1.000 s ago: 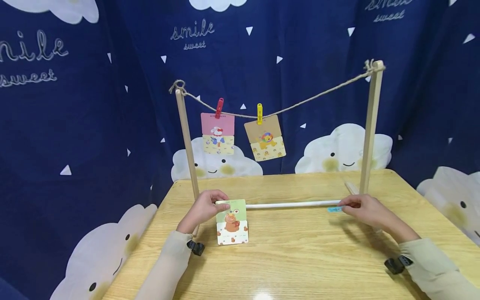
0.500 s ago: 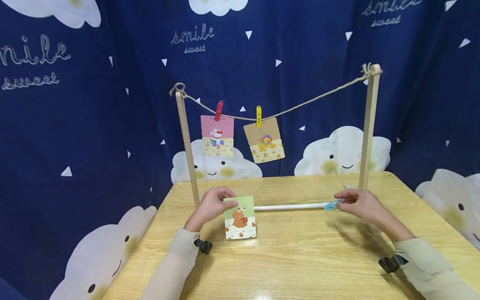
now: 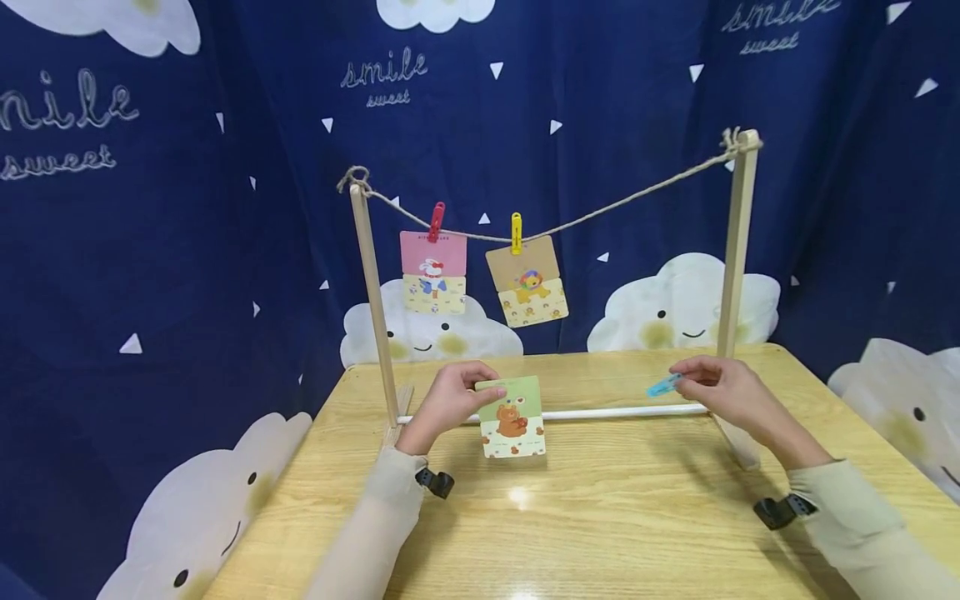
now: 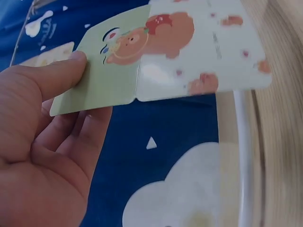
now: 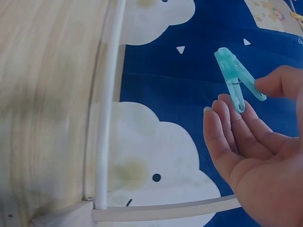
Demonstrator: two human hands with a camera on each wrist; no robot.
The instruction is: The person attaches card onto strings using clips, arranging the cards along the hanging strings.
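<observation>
My left hand [image 3: 455, 400] pinches the upper left corner of a green and white card [image 3: 513, 418] with a brown bear on it, held above the table. In the left wrist view the thumb lies on the card's front [image 4: 113, 80] and the other fingers are behind it. My right hand [image 3: 723, 392] holds a light blue clothespin [image 3: 663, 385] between thumb and fingers, off to the right of the card. In the right wrist view the clothespin [image 5: 234, 78] has its handle ends between thumb and fingertips.
A twine line [image 3: 630, 198] sags between two wooden posts [image 3: 738, 242]. From it hang a pink card [image 3: 434, 283] on a red clothespin [image 3: 437, 220] and a tan card [image 3: 529, 287] on a yellow clothespin [image 3: 516, 232]. A white rod [image 3: 615, 413] joins the posts low over the wooden table [image 3: 585, 517].
My left hand has carried the bear card to the right and upward. The right hand has lifted the blue clothespin slightly and tilted it. The hanging cards stay where they were.
</observation>
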